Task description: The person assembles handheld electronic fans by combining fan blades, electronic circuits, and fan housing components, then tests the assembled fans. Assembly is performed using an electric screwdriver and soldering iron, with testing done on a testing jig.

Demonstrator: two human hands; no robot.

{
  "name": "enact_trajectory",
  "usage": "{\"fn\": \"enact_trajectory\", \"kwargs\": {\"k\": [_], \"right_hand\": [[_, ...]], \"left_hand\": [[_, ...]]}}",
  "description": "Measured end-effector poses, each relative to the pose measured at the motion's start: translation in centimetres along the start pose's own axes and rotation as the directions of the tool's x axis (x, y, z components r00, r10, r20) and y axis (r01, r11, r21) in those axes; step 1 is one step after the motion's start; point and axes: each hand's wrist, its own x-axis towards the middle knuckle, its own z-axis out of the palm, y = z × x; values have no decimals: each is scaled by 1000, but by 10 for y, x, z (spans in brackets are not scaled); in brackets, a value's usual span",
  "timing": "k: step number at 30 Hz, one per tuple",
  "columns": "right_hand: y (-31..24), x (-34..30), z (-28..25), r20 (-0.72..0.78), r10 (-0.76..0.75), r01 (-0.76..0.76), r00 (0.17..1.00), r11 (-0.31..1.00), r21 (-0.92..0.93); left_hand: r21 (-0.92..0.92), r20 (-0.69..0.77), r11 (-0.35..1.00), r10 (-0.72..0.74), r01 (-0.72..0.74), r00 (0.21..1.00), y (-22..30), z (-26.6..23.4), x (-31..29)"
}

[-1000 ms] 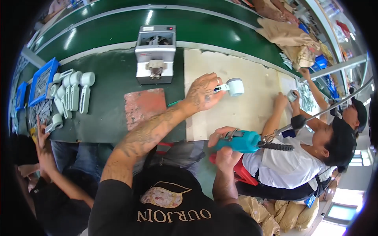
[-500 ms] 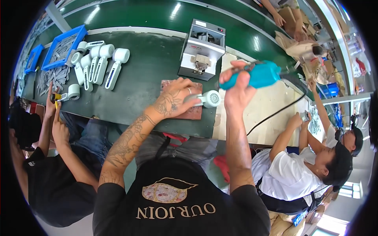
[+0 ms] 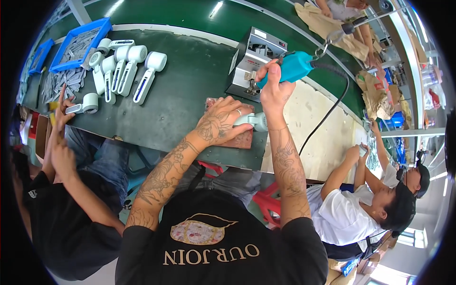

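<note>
My left hand lies over a pale green handheld fan, its fingers closed round the handle. The fan's round head points right, partly hidden behind my right forearm. Under both is a reddish-brown block on the green bench. My right hand grips a teal electric screwdriver with a black cable, raised beside a silver-grey boxy machine, probably a screw feeder. The screwdriver's tip is hidden by my hand and by the machine's front, so contact cannot be made out.
Several pale fans lie at the left of the bench, near a blue tray of grey strips. A co-worker's hand is close to one fan there. Cardboard covers the right side. More people sit at the right.
My right hand has carried the screwdriver leftward, up against the silver machine. My left hand stays on the fan. The whole view has shifted slightly.
</note>
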Motion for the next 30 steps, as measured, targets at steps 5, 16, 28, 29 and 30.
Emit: {"fn": "enact_trajectory", "kwargs": {"k": [5, 16, 28, 29, 30], "right_hand": [[-18, -10, 2, 7, 131, -131, 991, 991, -33], [-42, -44, -21, -50, 206, -204, 977, 978, 41], [-25, -54, -22, -17, 212, -211, 977, 976, 54], [-23, -54, -22, -8, 205, -205, 979, 977, 55], [-22, -55, -22, 1, 198, -198, 980, 979, 55]], "left_hand": [[41, -11, 999, -25, 25, 1000, -1, -1, -1], [45, 57, 996, -76, 73, 996, 0, 0, 1], [120, 77, 989, -91, 82, 993, 3, 2, -1], [114, 111, 988, -118, 105, 987, 4, 0, 1], [110, 145, 986, -143, 128, 979, 5, -1, 2]]}}
